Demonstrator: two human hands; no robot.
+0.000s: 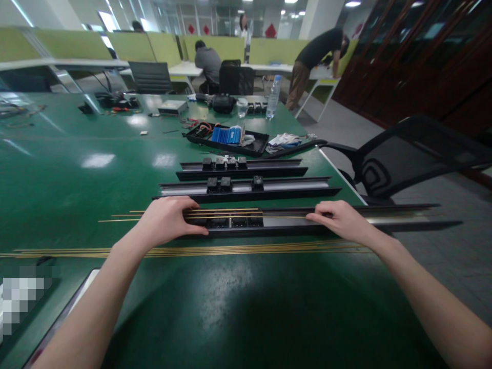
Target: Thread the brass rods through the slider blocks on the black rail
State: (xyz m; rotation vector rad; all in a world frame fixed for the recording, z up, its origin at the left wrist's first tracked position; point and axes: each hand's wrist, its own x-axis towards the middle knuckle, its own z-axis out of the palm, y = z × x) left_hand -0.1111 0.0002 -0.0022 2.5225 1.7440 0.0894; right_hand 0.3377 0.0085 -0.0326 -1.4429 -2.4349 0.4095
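We are pressing our left hand (167,221) and right hand (340,219), fingers curled down, on the long black metal rail (284,221), holding it steady. Thin brass rods (230,250) are lying just below both hands on the green table (77,195).

Black rail (292,221), seemingly brass-gold strips (230,250), green table (77,189)

room: open office, ceiling lights (351,3) glowing overhead | floor: grey floor (457,256) running along the right | furniture: green table (77,174) reflecting light, black mesh chair (407,154) standing beside it, white desks (184,68) with green partitions (126,45) lining the back | wall: dark wooden cabinets (423,61) filling the right side
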